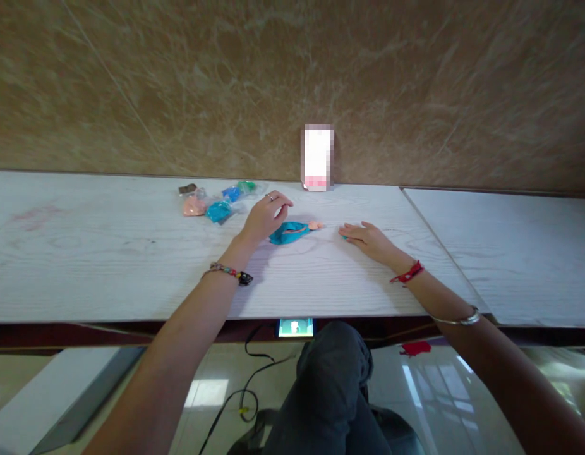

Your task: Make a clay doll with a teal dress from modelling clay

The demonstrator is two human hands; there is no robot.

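A flat blue piece of modelling clay point(289, 233), drop-shaped with a pale orange line and lumps at its right tip, lies on the white table. Just above its left end is my left hand point(265, 218), with loosely bent fingers, the thumb apart from them and nothing visible in its grasp. To the right of the clay, my right hand point(368, 241) rests flat on the tabletop, its fingers stretched out. A tiny bit of blue clay point(344, 237) shows beneath those fingertips; the rest is hidden.
Clear bags of pink clay point(194, 206), blue clay point(219, 212) and other colours lie left of my left hand. A phone-like upright object with a blurred screen point(318, 157) leans on the wall. Below the table edge are a lit screen point(295, 327) and a black cable point(242, 392).
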